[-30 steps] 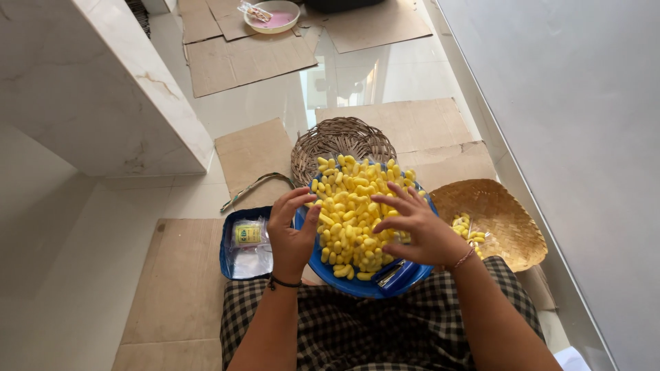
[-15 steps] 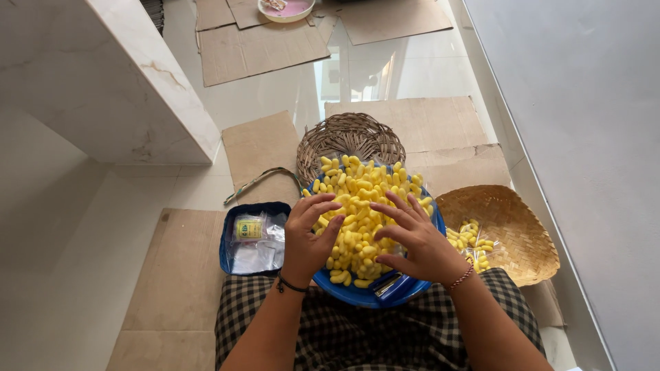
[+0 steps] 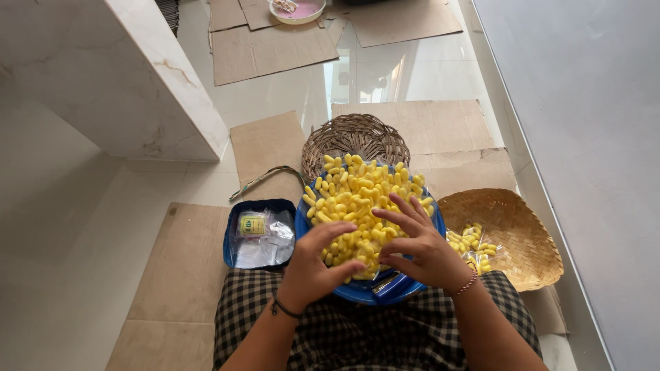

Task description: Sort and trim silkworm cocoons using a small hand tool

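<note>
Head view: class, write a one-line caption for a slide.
Both hands, left and right, rest on yellow pieces heaped in a blue bowl.

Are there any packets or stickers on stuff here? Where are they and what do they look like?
Small packet with a label: in the blue square tin beside the left hand; squarish, yellow and green.
Clear plastic bags: in the same tin; crumpled, see-through, shiny.
Clear plastic bag: in the tan woven basket by the right hand; holds yellow pieces.
</note>
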